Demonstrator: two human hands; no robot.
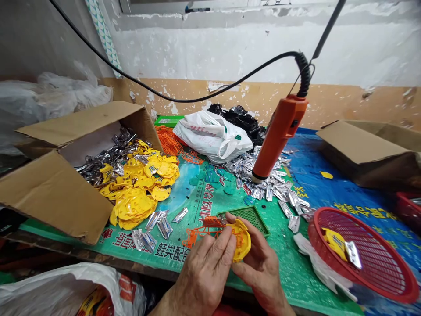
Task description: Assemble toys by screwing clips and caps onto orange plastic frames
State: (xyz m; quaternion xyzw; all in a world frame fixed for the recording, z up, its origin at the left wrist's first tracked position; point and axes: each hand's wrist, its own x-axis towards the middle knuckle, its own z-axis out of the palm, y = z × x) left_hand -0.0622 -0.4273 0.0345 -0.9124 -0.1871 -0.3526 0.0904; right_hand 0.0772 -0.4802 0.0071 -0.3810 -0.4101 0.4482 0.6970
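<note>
Above the front edge of the table, a curved yellow plastic shell [242,241] is held with its studded inner side showing. My right hand [261,263] curls round its right side, with the thumb below and the fingers on the rim. My left hand [207,272] has its fingers pressed together against the shell's left side; whether a small piece is under them is hidden. Just beyond those fingers is an orange plastic sprue [197,235] with thin runners. A green mesh tray [259,219] lies behind my hands, partly covered by them.
An orange electric screwdriver [278,136] hangs over a heap of silvery parts [279,188]. Yellow shells [134,206] spill from a cardboard box [55,193] at left. A red basket [411,285] stands right, near another cardboard box [368,145]. A white bag [213,136] lies behind.
</note>
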